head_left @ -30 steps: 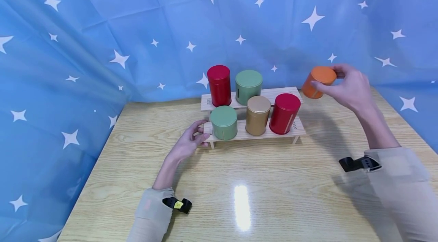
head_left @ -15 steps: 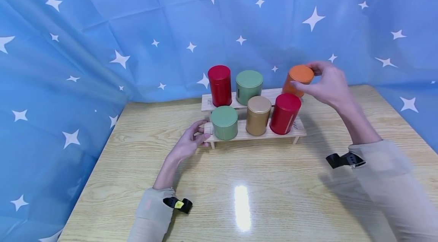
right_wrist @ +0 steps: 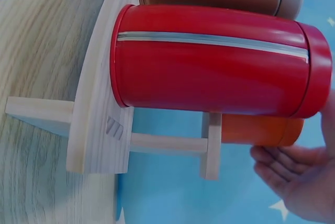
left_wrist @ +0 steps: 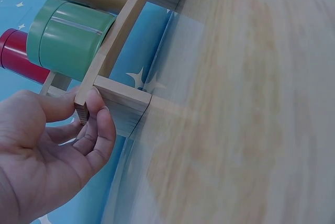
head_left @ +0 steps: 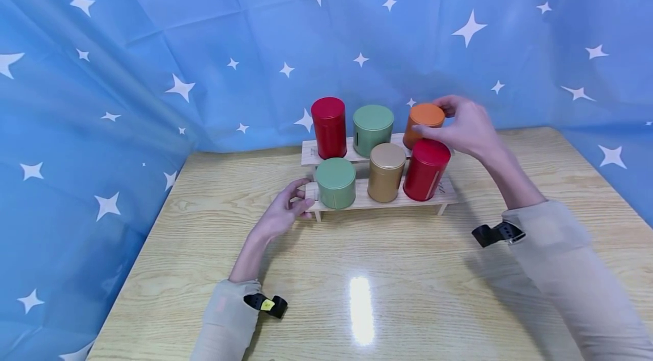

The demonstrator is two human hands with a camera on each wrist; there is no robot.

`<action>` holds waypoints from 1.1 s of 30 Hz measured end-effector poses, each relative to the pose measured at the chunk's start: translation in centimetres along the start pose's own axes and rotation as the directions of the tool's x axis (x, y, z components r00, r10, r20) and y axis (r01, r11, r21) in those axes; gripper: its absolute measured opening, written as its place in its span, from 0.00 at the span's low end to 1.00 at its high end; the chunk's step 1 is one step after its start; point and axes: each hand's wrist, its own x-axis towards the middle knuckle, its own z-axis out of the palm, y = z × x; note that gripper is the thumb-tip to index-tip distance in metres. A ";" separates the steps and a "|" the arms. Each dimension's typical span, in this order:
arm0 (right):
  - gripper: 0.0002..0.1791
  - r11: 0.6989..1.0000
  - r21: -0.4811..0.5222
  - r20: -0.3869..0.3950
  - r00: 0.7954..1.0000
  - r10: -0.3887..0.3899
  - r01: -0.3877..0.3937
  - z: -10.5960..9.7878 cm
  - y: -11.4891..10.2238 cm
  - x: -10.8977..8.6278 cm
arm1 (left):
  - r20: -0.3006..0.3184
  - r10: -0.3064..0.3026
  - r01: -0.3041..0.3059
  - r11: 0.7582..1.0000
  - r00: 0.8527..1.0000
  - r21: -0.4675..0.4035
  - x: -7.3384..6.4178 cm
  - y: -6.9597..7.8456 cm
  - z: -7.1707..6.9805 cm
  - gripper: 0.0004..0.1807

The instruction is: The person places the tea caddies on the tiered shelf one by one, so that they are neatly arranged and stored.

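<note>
My right hand (head_left: pixel 466 126) grips an orange canister (head_left: pixel 427 116) near its lid, at the right part of the rack's upper shelf. In the right wrist view the orange canister (right_wrist: pixel 256 130) is partly hidden behind a tall red canister (right_wrist: pixel 209 62). My left hand (head_left: pixel 283 211) pinches the left end of the lower shelf (head_left: pixel 361 200) of a two-tier wooden rack; in the left wrist view its thumb and fingers (left_wrist: pixel 102 124) close on the board's end. Beside it on that shelf stands a green canister (head_left: pixel 335 185).
A gold canister (head_left: pixel 386 174) and the red one (head_left: pixel 426 171) share the lower shelf. On the upper shelf are another red canister (head_left: pixel 329 128) and a green one (head_left: pixel 372 131). A blue star-patterned cloth (head_left: pixel 255 26) hangs behind the wooden table (head_left: pixel 408 281).
My right hand has carried the orange canister leftward from beyond the rack's right end onto the upper shelf's right part. The left hand keeps its hold on the lower board.
</note>
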 end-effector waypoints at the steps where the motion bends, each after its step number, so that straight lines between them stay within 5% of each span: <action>1: 0.39 1.000 0.002 0.005 1.000 -0.001 0.001 0.0 0.0 0.0 | 0.001 0.000 0.000 1.000 1.000 -0.001 0.0 0.0 0.0 0.31; 24: 0.44 0.997 0.072 0.032 0.999 0.033 -0.035 -0.4 0.7 -1.0 | -0.010 -0.003 0.003 1.000 1.000 0.000 0.2 -0.1 0.1 0.31; 33: 0.37 0.996 0.089 0.034 0.999 -0.022 0.019 -0.7 2.5 -1.9 | -0.093 0.033 -0.019 0.989 0.995 0.147 -0.2 -0.4 -0.3 0.29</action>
